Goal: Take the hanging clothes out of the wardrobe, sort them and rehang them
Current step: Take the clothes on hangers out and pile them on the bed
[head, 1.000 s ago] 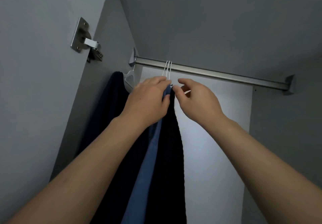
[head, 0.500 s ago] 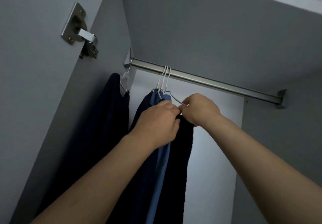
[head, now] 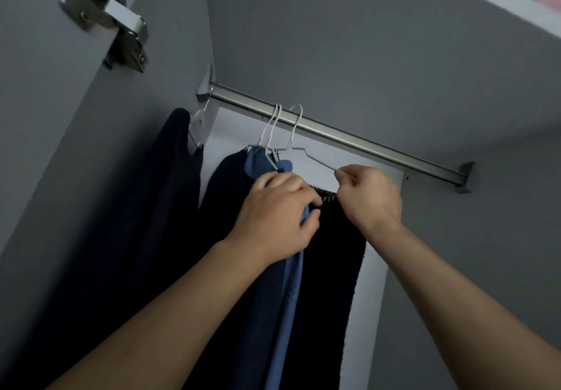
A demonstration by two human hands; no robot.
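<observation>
My left hand (head: 280, 213) is nearest, its fingers curled round a fold of the blue shirt (head: 288, 268), pinching the cloth just below the rail (head: 334, 133). My right hand (head: 368, 195) sits just beside it, further along the rail towards the bracket (head: 463, 177), and its fingers pinch the sloping wire arm of a white hanger (head: 296, 128). That hanger's hook loops at the rail; I cannot tell whether it rests on the rail or is lifted just off it. The black knit (head: 331, 268) hangs between and below my two hands, its collar touching the fingers of both.

Past my left hand, the blue shirt and a navy top (head: 230, 207) hang from two more white hangers (head: 273, 128) whose hooks sit close together on the rail, just beside the one I hold. Further along, at the rail's end by the wardrobe's side wall, a dark garment (head: 170, 207) hangs on its own hanger, apart from the others. Above that end of the rail, a metal hinge (head: 121, 28) is fixed to the door.
</observation>
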